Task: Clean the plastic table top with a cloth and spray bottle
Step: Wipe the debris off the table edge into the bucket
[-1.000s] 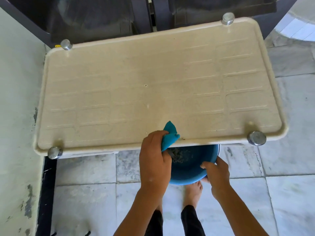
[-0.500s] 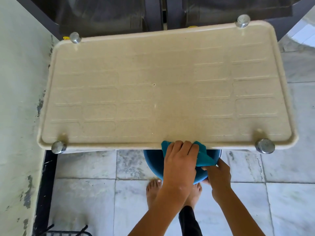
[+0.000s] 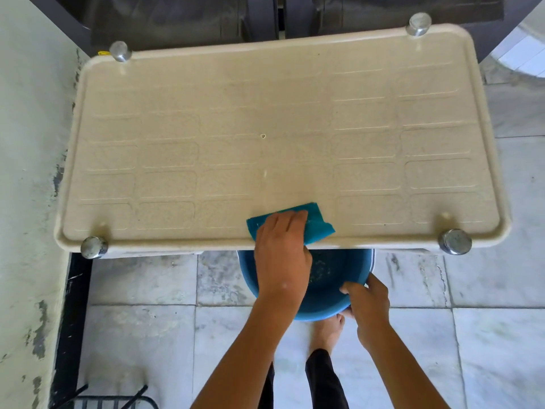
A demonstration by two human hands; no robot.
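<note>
A beige plastic table top (image 3: 206,128) with a raised rim and metal caps at its corners fills the upper view. A teal cloth (image 3: 317,224) lies flat on its near edge. My left hand (image 3: 281,249) presses down on the cloth with straight fingers. Just under the table's near edge is a blue plastic basin (image 3: 327,278) with bits of dirt inside. My right hand (image 3: 365,302) grips the basin's near rim, thumb inside. No spray bottle is in view.
A pale wall (image 3: 26,202) runs close along the table's left side. Dark furniture (image 3: 191,19) stands behind the far edge. Grey floor tiles (image 3: 486,335) lie to the right and near me, and my bare feet (image 3: 327,332) stand under the basin.
My left hand held the cloth bunched at the table's edge, swept over the basin, and now presses it flat further onto the table. The right hand has kept hold of the basin.
</note>
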